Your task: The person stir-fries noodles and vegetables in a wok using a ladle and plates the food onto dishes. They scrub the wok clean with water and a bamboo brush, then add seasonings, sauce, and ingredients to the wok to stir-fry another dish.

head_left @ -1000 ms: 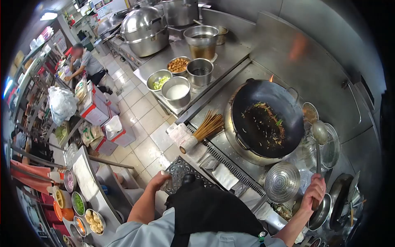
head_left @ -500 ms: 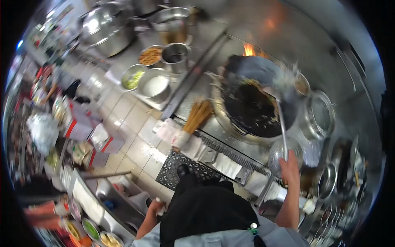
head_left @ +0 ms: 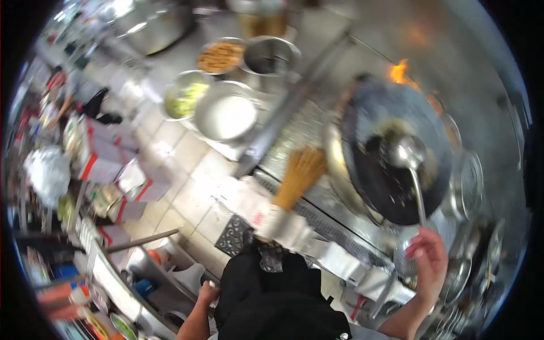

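Observation:
Fingers curled loosely, my right hand [head_left: 429, 258] is at the near end of a long-handled metal ladle [head_left: 407, 152]. The ladle's bowl is inside a large dark wok [head_left: 391, 198] over a burner, with a little food and dark liquid in the bottom. Behind the wok's far rim a flame [head_left: 399, 72] rises. Low beside my black apron [head_left: 277, 300], my left hand [head_left: 208, 292] is closed on a small white thing that looks like a cloth, mostly hidden. A round perforated strainer [head_left: 407, 258] lies just left of my right hand.
A bamboo brush [head_left: 300, 175] lies on the stove's front edge. Left of the stove stand a pot of white contents [head_left: 226, 116], a bowl of green pieces [head_left: 187, 99] and a bowl of brown pieces [head_left: 221, 55]. Cartons [head_left: 105, 156] sit further left. Another person [head_left: 71, 93] is beyond.
My view has shifted, so the stove appears larger and further right. The ladle bowl now sits lower in the wok, and the pale steam or splash by the rim is gone. My right-hand fingers look looser.

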`<state>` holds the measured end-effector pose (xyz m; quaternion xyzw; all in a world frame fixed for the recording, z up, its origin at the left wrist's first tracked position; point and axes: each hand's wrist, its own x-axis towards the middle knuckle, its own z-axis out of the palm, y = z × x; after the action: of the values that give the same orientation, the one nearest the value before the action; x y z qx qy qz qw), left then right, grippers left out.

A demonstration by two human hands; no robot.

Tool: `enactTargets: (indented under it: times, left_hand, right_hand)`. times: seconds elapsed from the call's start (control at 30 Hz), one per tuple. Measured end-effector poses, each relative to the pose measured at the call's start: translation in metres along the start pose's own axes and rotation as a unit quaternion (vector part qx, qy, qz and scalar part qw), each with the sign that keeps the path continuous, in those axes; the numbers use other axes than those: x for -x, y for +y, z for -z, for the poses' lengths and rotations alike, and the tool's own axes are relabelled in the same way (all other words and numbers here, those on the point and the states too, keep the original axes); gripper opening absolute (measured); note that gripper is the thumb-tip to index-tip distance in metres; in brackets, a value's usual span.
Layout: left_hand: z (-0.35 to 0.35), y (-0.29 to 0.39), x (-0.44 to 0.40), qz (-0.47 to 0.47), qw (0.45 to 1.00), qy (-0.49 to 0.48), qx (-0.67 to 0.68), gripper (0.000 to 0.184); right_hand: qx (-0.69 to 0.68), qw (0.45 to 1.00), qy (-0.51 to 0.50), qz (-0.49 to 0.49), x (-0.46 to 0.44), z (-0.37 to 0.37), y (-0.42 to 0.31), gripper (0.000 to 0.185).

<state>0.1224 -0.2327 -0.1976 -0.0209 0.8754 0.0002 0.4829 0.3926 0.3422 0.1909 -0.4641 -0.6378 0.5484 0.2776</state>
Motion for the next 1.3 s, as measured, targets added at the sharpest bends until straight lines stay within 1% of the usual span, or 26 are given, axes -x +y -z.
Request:
enactTargets:
  times: [0.07,0.13,0.17,0.2,0.23,0.27,0.33,0.37,0.4,0.47,0.53,0.6,0.73,0.8,0.87,0.9,0.93,1.0,1.1,1.17,1.23,1.3]
  left_hand:
    - [0.038,0.012,0.022,-0.024,0.994,0.054,0.088,0.061]
    - [0.054,0.0,0.002,-0.04,0.981,0.09,0.169,0.058]
    - [0.069,0.005,0.0,-0.044,0.974,0.097,0.2,0.058]
    - [0.081,0.002,-0.005,-0.047,0.967,0.102,0.228,0.058]
    - [0.081,-0.01,-0.028,-0.087,0.956,0.135,0.247,0.053]
    - [0.094,-0.014,-0.035,-0.088,0.949,0.139,0.27,0.052]
    - [0.145,0.001,-0.034,-0.096,0.934,0.146,0.312,0.05]
    - [0.184,0.01,-0.018,-0.088,0.932,0.132,0.327,0.047]
    - [0.207,0.007,-0.022,-0.088,0.923,0.134,0.351,0.047]
    - [0.242,-0.008,-0.028,-0.087,0.907,0.136,0.389,0.048]
    - [0.272,-0.025,-0.038,-0.093,0.896,0.15,0.407,0.046]
    - [0.291,-0.046,-0.046,-0.101,0.885,0.165,0.423,0.045]
    - [0.334,-0.068,-0.057,-0.051,0.863,0.198,0.462,0.045]
    - [0.343,-0.078,-0.064,-0.008,0.853,0.199,0.483,0.047]
    - [0.299,-0.112,-0.117,0.001,0.843,0.196,0.502,0.043]
    - [0.3,-0.114,-0.132,0.017,0.842,0.192,0.503,0.043]
    - [0.319,-0.103,-0.146,0.039,0.844,0.185,0.503,0.043]
    - [0.37,-0.076,-0.16,0.085,0.851,0.164,0.491,0.042]
    - [0.452,-0.038,-0.206,0.121,0.854,0.141,0.486,0.041]
    - [0.5,-0.024,-0.239,0.123,0.856,0.135,0.484,0.04]
    - [0.541,-0.016,-0.272,0.11,0.858,0.137,0.482,0.04]
    - [0.572,-0.012,-0.307,0.087,0.862,0.143,0.478,0.039]
  right_hand:
    - [-0.017,0.989,-0.139,-0.052,-0.008,-0.055,-0.02,0.04]
    - [-0.04,0.968,-0.235,-0.074,-0.015,-0.13,-0.032,0.04]
    - [-0.024,0.951,-0.293,-0.094,-0.016,-0.171,-0.036,0.039]
    - [-0.007,0.93,-0.349,-0.118,-0.018,-0.215,-0.039,0.039]
    - [-0.004,0.907,-0.404,-0.123,-0.017,-0.261,-0.04,0.038]
    - [-0.002,0.881,-0.456,-0.125,-0.017,-0.309,-0.04,0.038]
    - [0.001,0.827,-0.532,-0.18,-0.016,-0.407,-0.025,0.037]
    - [0.036,0.813,-0.56,-0.155,-0.016,-0.454,-0.015,0.038]
    - [0.069,0.796,-0.588,-0.129,-0.017,-0.501,-0.008,0.039]
    - [0.127,0.787,-0.603,-0.008,-0.019,-0.588,-0.01,0.041]
    - [0.127,0.762,-0.635,-0.018,-0.033,-0.673,-0.006,0.042]
    - [0.121,0.753,-0.646,-0.014,-0.053,-0.755,-0.013,0.041]
    - [0.051,0.796,-0.594,-0.102,-0.112,-0.895,-0.055,0.045]
    - [-0.014,0.82,-0.553,-0.146,-0.16,-0.968,-0.052,0.046]
    - [-0.058,0.847,-0.499,-0.175,-0.212,-1.032,-0.057,0.046]
    - [-0.072,0.861,-0.471,-0.178,-0.243,-1.064,-0.066,0.047]
    - [-0.086,0.874,-0.443,-0.182,-0.276,-1.099,-0.076,0.047]
    - [-0.162,0.886,-0.383,-0.203,-0.35,-1.164,-0.068,0.051]
    - [-0.263,0.886,-0.308,-0.228,-0.467,-1.256,-0.058,0.058]
    - [-0.311,0.88,-0.256,-0.253,-0.506,-1.294,-0.051,0.06]
    - [-0.348,0.875,-0.2,-0.272,-0.538,-1.317,-0.053,0.061]
    - [-0.405,0.867,-0.166,-0.24,-0.564,-1.343,-0.041,0.058]
